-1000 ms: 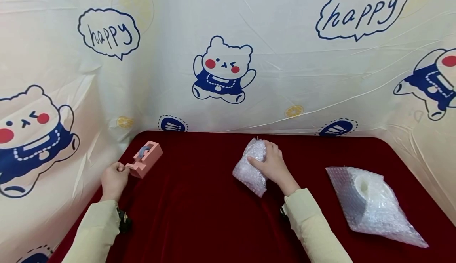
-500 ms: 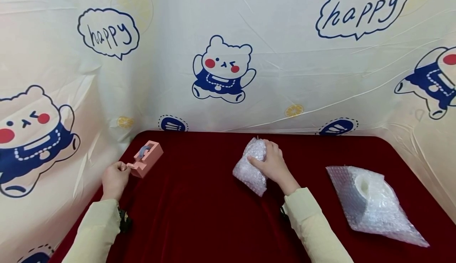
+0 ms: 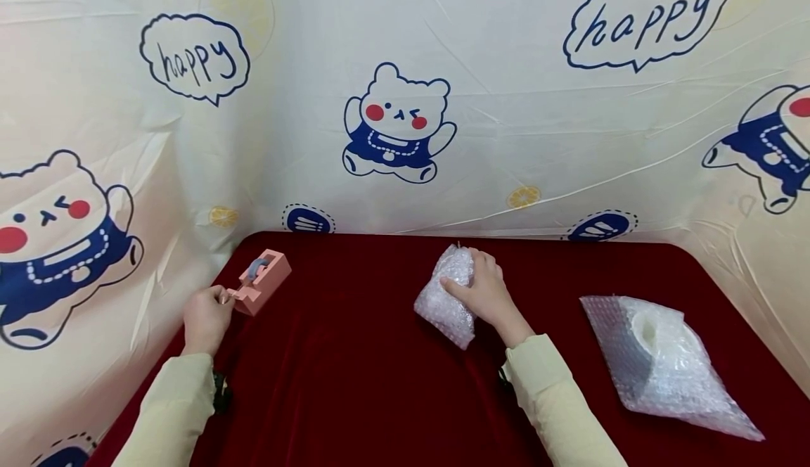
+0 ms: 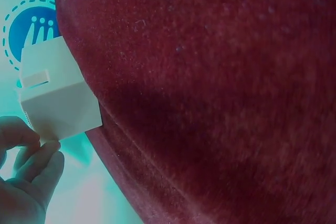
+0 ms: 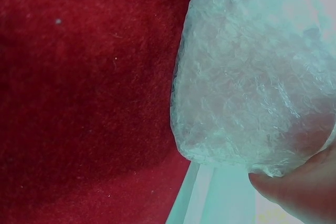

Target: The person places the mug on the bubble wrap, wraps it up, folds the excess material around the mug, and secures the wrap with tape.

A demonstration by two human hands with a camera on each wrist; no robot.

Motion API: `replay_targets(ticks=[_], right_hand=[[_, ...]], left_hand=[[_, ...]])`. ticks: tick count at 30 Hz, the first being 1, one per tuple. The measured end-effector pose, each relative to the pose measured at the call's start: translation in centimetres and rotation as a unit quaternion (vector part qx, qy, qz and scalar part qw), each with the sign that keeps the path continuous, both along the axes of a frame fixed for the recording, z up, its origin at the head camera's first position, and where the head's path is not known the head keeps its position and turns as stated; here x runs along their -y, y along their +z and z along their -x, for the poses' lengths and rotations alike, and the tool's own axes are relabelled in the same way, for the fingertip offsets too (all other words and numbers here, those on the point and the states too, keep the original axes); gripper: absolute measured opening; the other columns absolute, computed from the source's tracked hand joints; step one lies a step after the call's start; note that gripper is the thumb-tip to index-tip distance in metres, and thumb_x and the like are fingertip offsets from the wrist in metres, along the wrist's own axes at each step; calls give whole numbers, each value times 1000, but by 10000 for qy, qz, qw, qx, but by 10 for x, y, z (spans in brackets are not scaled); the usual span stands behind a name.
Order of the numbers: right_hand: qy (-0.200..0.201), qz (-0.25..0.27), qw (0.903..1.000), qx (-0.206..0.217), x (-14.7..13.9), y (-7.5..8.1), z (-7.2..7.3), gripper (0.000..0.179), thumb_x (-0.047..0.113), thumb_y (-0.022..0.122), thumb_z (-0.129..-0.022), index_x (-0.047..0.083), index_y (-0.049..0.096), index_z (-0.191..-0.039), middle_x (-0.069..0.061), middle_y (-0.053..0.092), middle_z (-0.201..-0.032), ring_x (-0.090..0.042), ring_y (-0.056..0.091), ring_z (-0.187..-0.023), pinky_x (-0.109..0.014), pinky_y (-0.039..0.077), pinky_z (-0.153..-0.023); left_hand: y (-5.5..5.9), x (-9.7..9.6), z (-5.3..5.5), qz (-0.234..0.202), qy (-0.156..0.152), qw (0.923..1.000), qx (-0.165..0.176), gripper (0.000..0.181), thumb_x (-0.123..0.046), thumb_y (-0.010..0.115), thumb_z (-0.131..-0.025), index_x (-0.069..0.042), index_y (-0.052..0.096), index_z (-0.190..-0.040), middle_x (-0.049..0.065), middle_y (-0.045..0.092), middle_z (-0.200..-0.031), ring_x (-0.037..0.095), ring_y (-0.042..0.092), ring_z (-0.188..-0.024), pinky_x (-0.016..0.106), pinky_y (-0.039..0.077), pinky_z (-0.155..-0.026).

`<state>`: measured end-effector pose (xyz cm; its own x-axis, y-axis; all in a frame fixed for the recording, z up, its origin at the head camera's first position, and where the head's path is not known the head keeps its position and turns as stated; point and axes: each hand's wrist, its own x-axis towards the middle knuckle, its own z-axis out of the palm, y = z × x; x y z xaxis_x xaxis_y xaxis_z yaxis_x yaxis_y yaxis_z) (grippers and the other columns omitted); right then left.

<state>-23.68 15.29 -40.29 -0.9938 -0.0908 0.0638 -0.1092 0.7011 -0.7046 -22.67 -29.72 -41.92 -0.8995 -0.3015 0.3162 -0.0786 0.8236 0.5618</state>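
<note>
In the head view, a pink tape dispenser with a blue-grey tape roll in it lies at the table's far left. My left hand has its fingertips pinched together at the dispenser's front end, seemingly on the tape's end; any clear strip is too faint to make out. The left wrist view shows these fingers right against the pale-looking dispenser. Near the table's centre back, my right hand grips a bubble-wrapped bundle from its right side. What the wrap contains is hidden.
At the right lies a larger bubble-wrap packet with a white, round-holed object inside. Dark red cloth covers the table. A printed white curtain encloses the back and both sides.
The left fingers have shifted very slightly at the dispenser's front end. The right hand and the wrapped bundle have stayed put.
</note>
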Motion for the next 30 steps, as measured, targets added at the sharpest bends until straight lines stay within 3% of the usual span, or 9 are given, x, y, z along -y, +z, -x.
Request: replay_targets(ticks=[6, 10, 12, 16, 21, 24, 26, 30], right_hand=[[1, 18, 10000, -65, 0, 0, 0, 86, 43, 64, -86, -1, 23, -148, -24, 23, -151, -43, 22, -140, -59, 30, -110], [3, 20, 10000, -29, 0, 0, 0, 86, 43, 64, -86, 0, 22, -148, -24, 23, -152, -42, 21, -140, -59, 29, -111], [3, 35, 10000, 1, 0, 0, 0, 87, 43, 64, -86, 0, 22, -148, -23, 23, -152, -42, 21, -141, -59, 29, -111], [24, 40, 10000, 20, 0, 0, 0, 86, 43, 64, -86, 1, 22, -148, -23, 23, -152, -42, 21, -140, -59, 29, -111], [33, -40, 10000, -5, 0, -1, 0, 85, 43, 64, -86, 0, 22, -148, -25, 22, -151, -44, 21, -140, -60, 29, -110], [14, -26, 10000, 2, -2, -1, 0, 86, 42, 64, -86, -1, 22, -148, -25, 22, -151, -44, 20, -140, -60, 29, -110], [16, -37, 10000, 3, -2, -1, 0, 86, 42, 63, -86, -1, 21, -148, -26, 21, -151, -44, 20, -140, -61, 29, -110], [61, -56, 10000, -24, 0, -1, 1, 85, 42, 63, -87, -1, 22, -147, -26, 22, -151, -44, 21, -139, -60, 29, -110]], left_hand=[[-1, -1, 0, -283, 287, 9992, -12, 35, 0, 58, -87, -6, 39, -57, 1, 34, -53, 19, 35, -59, 31, 31, -64], [-2, 0, 0, -1116, 693, 9904, 442, 38, -9, 55, -91, -10, 38, -57, -2, 33, -54, 16, 36, -57, 28, 32, -62], [-2, 2, -1, -1804, 861, 9771, 728, 40, -13, 55, -92, -14, 37, -57, -5, 31, -52, 12, 35, -52, 27, 33, -58], [0, 4, -2, -2961, 1086, 9430, 1060, 45, -19, 57, -92, -20, 34, -54, -9, 28, -47, 8, 30, -42, 26, 34, -47], [5, 6, -5, -3879, 1042, 9086, 1148, 49, -17, 58, -91, -21, 33, -50, -10, 26, -47, 1, 43, -48, 17, 45, -53], [5, 5, -4, -4185, 963, 8959, 1136, 50, -14, 59, -91, -21, 31, -50, -10, 25, -48, 0, 41, -48, 14, 47, -57], [3, 5, -2, -4228, 949, 8942, 1126, 48, -13, 58, -91, -21, 32, -52, -10, 26, -50, -1, 41, -48, 15, 45, -56], [-2, 5, 0, -3846, 1061, 9127, 879, 44, -12, 57, -90, -21, 34, -54, -10, 29, -50, 2, 40, -45, 20, 38, -50]])
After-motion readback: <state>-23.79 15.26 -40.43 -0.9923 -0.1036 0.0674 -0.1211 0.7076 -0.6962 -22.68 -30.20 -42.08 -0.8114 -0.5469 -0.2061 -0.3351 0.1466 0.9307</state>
